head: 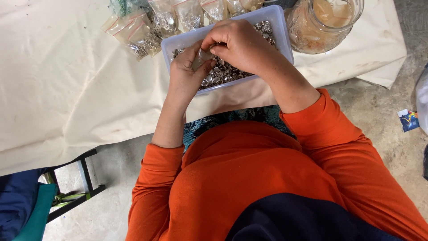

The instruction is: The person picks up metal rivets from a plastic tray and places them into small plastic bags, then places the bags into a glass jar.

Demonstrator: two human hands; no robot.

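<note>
Closest to the camera, soft orange knit sleeves (343, 151) are reaching forward from the person's chest, pushed up to bare the forearms, with a strip of teal patterned fabric (240, 117) showing between them. Just beyond, the left hand (187, 73) and right hand (240, 44) are meeting together over a shallow rectangular tub (281, 31) of translucent pale plastic with rounded corners. Both are pinching a small clear plastic bag (203, 57); the left thumb and fingers are clamping its lower part while the right hand's curled fingers are closing over its top, perhaps pressing it, though the fingertips are hidden. Under the hands, the tub is holding a heap of small shiny metal snap buttons (227, 71), round and silvery. It is resting on a cream canvas cloth (67, 89), matte and lightly creased, near its edge. Farther back, a row of filled clear zip bags (147, 33) with red seal lines is lying fanned just beside the tub, and a round glass jar (323, 20) is standing at its right.
</note>
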